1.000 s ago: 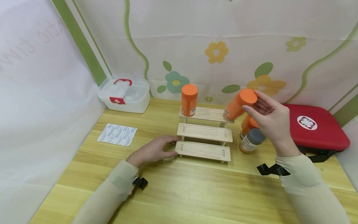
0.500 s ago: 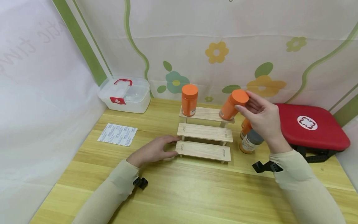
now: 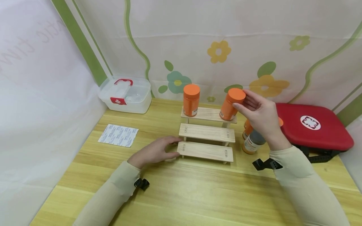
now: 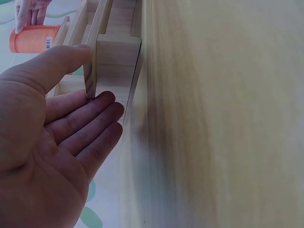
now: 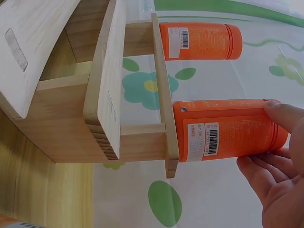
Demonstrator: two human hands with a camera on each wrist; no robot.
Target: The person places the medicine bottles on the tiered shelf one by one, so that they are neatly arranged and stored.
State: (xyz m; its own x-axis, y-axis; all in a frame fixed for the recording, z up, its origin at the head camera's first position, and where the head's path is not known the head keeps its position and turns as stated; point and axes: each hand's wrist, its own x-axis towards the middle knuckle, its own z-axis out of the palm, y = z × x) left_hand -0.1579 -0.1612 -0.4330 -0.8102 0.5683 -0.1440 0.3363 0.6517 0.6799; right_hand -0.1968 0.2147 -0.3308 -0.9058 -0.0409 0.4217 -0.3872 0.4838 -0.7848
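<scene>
My right hand (image 3: pixel 261 116) grips an orange pill bottle (image 3: pixel 229 108) near its orange cap, thumb on one side and fingers on the other. The bottle stands almost upright on the right end of the top step, its base meeting the board in the right wrist view. Another orange bottle (image 3: pixel 191 100) stands on that step's left end. With thumb and index finger, my left hand (image 3: pixel 154 152) holds the left end of the lowest step of the wooden shelf rack (image 3: pixel 206 150). In the left wrist view the other fingers of the left hand (image 4: pixel 61 123) extend loosely below.
Right of the rack stand a grey-capped bottle (image 3: pixel 251 142) and orange bottles (image 3: pixel 248 129), partly hidden by my right hand. A red first-aid case (image 3: pixel 325 138) lies farther right. A clear lidded box (image 3: pixel 127 95) and a blister sheet (image 3: pixel 118 135) lie to the left.
My right hand has moved left with the orange bottle, which has gone from tilted to nearly upright on the top step. My left hand has stayed at the rack's left end.
</scene>
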